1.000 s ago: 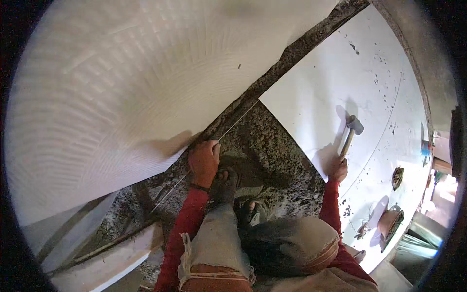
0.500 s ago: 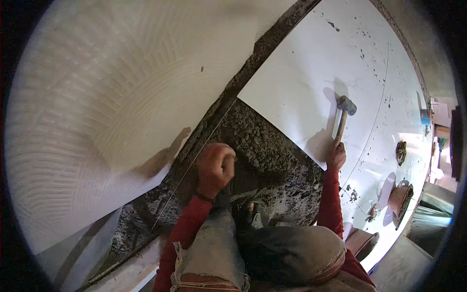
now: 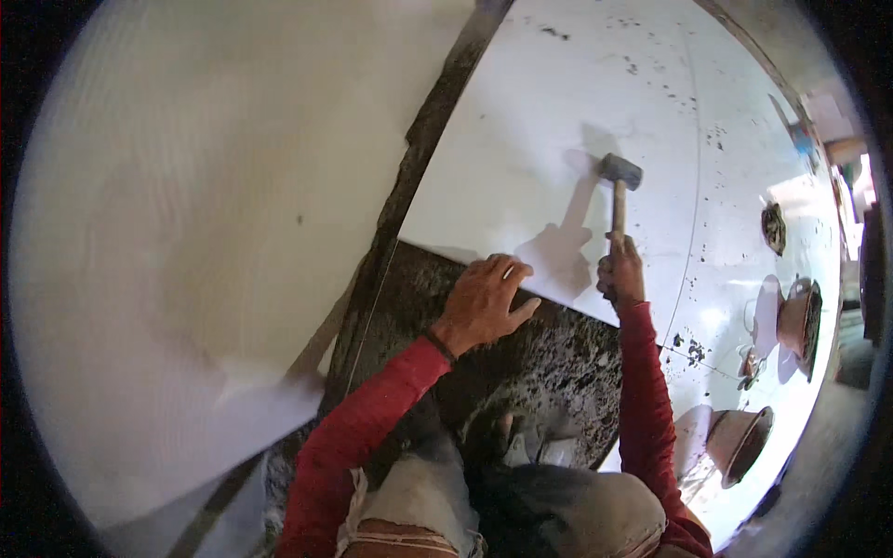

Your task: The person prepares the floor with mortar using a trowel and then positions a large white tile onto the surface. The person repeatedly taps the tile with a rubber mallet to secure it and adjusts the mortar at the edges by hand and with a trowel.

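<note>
My right hand (image 3: 623, 270) is wrapped round the wooden handle of a mallet (image 3: 620, 172) with a dark grey head. The mallet is over a large white tile (image 3: 521, 121), casting a shadow on it. My left hand (image 3: 486, 302) is at the tile's near edge, fingers loosely bent and thumb apart, with nothing held in it. Whether its fingertips press on the tile I cannot tell. Below this edge lies a dark, rough bed of mortar (image 3: 558, 363), and a thin string (image 3: 370, 321) runs along its left side.
A large pale surface with faint ridges (image 3: 214, 214) fills the left. On the white tiles at right stand two brownish bowls (image 3: 795, 321) (image 3: 730, 442), near a dark crumpled lump (image 3: 773, 229). Dark crumbs (image 3: 693, 349) are scattered there. My knees are close below the mortar.
My left hand has gone from a loose fist above the mortar to the tile's edge, its fingers opening. The view has shifted; my right hand still grips the mallet over the tile.
</note>
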`<act>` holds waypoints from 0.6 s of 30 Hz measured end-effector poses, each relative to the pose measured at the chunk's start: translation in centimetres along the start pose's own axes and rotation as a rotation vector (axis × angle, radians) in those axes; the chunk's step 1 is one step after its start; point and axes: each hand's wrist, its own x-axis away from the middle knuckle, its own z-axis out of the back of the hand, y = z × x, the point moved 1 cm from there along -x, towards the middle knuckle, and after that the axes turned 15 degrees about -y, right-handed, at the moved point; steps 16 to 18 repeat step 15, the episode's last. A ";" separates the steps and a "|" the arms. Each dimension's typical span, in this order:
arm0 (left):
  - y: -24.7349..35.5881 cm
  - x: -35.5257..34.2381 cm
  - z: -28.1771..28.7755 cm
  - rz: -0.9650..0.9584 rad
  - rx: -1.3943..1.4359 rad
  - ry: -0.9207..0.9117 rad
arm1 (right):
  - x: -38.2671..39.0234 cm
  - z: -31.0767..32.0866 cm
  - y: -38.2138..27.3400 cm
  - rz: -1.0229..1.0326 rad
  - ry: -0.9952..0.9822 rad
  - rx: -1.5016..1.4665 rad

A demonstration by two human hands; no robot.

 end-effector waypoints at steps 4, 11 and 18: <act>-4.8 -9.2 -3.1 -0.053 -0.175 -0.165 | -5.2 0.6 -1.9 0.174 0.101 0.655; -8.2 -22.4 -5.6 0.023 -0.319 -0.086 | -14.1 -1.4 -12.6 0.399 0.181 1.147; -9.6 -25.2 -6.8 0.080 -0.284 -0.005 | -16.3 -2.4 -16.3 0.578 0.422 1.051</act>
